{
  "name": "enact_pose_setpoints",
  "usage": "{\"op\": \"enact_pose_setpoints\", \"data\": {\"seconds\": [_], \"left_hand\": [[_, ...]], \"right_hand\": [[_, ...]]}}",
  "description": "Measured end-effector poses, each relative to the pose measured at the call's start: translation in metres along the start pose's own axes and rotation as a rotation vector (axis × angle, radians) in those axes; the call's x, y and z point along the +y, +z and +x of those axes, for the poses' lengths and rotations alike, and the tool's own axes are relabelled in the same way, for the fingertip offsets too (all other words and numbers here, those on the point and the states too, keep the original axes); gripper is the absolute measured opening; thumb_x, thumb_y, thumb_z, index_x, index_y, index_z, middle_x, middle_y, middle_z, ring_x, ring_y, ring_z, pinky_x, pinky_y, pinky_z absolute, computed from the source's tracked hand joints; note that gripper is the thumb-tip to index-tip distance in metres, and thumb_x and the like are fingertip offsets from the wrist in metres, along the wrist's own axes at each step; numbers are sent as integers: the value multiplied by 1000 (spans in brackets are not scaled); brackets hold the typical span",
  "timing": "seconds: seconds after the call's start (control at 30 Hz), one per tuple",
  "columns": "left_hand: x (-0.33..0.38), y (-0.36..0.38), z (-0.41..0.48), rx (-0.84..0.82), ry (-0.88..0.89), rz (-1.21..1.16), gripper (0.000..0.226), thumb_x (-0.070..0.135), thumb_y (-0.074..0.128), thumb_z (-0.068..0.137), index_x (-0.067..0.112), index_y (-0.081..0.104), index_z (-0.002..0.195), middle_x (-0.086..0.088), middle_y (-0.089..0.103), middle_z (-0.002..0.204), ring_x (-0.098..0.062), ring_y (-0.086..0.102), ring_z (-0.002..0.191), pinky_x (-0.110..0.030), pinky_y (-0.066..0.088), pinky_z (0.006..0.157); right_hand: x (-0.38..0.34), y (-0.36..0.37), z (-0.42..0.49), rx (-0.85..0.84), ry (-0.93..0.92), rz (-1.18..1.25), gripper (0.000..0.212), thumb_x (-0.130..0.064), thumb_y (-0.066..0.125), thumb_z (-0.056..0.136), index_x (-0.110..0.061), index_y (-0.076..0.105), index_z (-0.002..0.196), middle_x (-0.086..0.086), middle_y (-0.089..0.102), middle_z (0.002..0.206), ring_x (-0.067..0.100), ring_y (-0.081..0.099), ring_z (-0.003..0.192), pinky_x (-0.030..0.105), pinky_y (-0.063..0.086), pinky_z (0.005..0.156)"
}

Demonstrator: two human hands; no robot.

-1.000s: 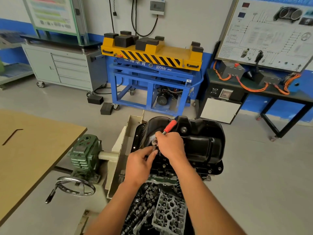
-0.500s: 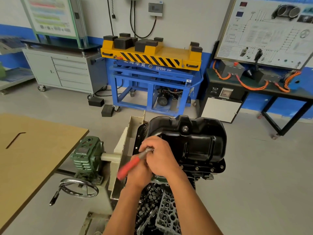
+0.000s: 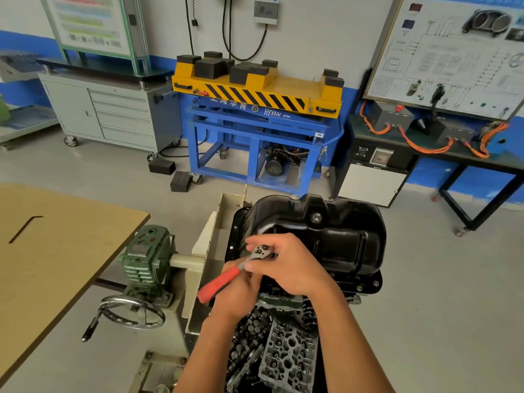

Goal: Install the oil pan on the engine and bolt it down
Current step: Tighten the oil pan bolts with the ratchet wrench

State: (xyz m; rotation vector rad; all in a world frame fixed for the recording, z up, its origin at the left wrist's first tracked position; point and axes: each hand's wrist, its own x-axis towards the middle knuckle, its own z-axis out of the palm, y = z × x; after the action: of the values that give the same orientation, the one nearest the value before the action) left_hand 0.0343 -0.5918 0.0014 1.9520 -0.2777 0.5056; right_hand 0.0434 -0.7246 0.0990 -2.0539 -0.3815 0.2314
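Right hand (image 3: 292, 268) pinches one ratchet (image 3: 224, 282), left hand (image 3: 238, 300) grips its red handle, beside one oil pan (image 3: 343, 239).

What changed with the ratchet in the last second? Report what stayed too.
The ratchet's red handle swung from pointing away over the oil pan round to the near left, toward the person. The right hand kept its grip on the ratchet head; the left hand stayed close beneath it. The oil pan stayed on the engine.

Two hands (image 3: 236, 293) (image 3: 286, 268), one ratchet (image 3: 221, 282), one oil pan (image 3: 340, 245).
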Motion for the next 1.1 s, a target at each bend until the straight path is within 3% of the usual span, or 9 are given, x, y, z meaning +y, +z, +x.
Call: {"op": "enact_pose_setpoints", "data": {"seconds": [0.1, 0.17, 0.27, 0.37, 0.57, 0.73, 0.9, 0.97, 1.1], "left_hand": [[-3, 3, 1, -34, -57, -89, 29, 21, 56, 94, 22, 56, 66, 2, 52, 51, -17, 47, 44, -34, 33, 43], [0, 4, 3, -52, -34, -121, 30, 31, 54, 91, 24, 57, 63, -1, 54, 52, -23, 47, 46, -37, 35, 44], [7, 3, 3, -78, 6, -124, 29, 34, 53, 93, 44, 57, 66, 9, 50, 51, -6, 37, 44, -21, 28, 45], [6, 3, 2, -93, 6, -125, 24, 40, 53, 97, 45, 63, 76, 3, 51, 54, -7, 35, 46, -29, 29, 44], [11, 3, 3, -73, 26, -123, 22, 59, 50, 97, 48, 69, 90, 7, 60, 61, -17, 47, 50, -37, 39, 48], [9, 5, 2, -56, 6, -108, 18, 43, 54, 97, 53, 66, 87, 12, 52, 55, -6, 35, 47, -27, 30, 46], [11, 3, 6, -57, 11, -83, 39, 24, 54, 94, 54, 59, 70, 14, 46, 48, -5, 30, 42, -21, 25, 43], [11, 2, 7, -61, 4, -82, 40, 19, 50, 87, 49, 56, 61, 15, 45, 45, -5, 30, 40, -16, 21, 43], [-2, 2, 12, -82, -28, -28, 49, -6, 53, 76, 34, 44, 49, 13, 47, 43, -11, 43, 41, -18, 25, 41]], "right_hand": [[3, 11, -2, 183, -29, 35, 22, -27, 84, 77, -35, 74, 95, -18, 71, 88, -4, 66, 83, 15, 50, 73], [0, 19, -2, 378, -28, -18, 11, -36, 81, 76, -30, 72, 76, -14, 67, 70, 3, 62, 63, 20, 48, 54], [-5, 28, 1, 650, 80, -141, 33, -52, 72, 77, -24, 64, 62, -11, 62, 58, 9, 58, 53, 32, 48, 46], [-7, 31, 5, 783, 226, -90, 44, -53, 64, 82, -18, 57, 54, -11, 60, 52, 9, 56, 49, 30, 46, 47], [0, 26, 1, 780, 369, 142, 46, -36, 59, 87, -17, 51, 46, -6, 55, 43, 11, 50, 42, 37, 45, 51], [-6, 24, -1, 713, 367, 45, 39, -50, 59, 84, -20, 65, 60, -10, 65, 56, 7, 61, 56, 29, 45, 54], [-16, 27, 3, 692, 286, -100, 33, -43, 60, 88, -20, 62, 64, -6, 60, 58, 5, 54, 56, 26, 37, 49], [-19, 28, 4, 583, 162, -133, 27, -35, 58, 94, -21, 65, 72, -6, 60, 68, 9, 53, 58, 28, 41, 52], [-25, 25, 3, 257, -1, -249, 19, -18, 55, 98, -25, 72, 103, -8, 59, 102, 8, 57, 90, 25, 49, 79]]}}
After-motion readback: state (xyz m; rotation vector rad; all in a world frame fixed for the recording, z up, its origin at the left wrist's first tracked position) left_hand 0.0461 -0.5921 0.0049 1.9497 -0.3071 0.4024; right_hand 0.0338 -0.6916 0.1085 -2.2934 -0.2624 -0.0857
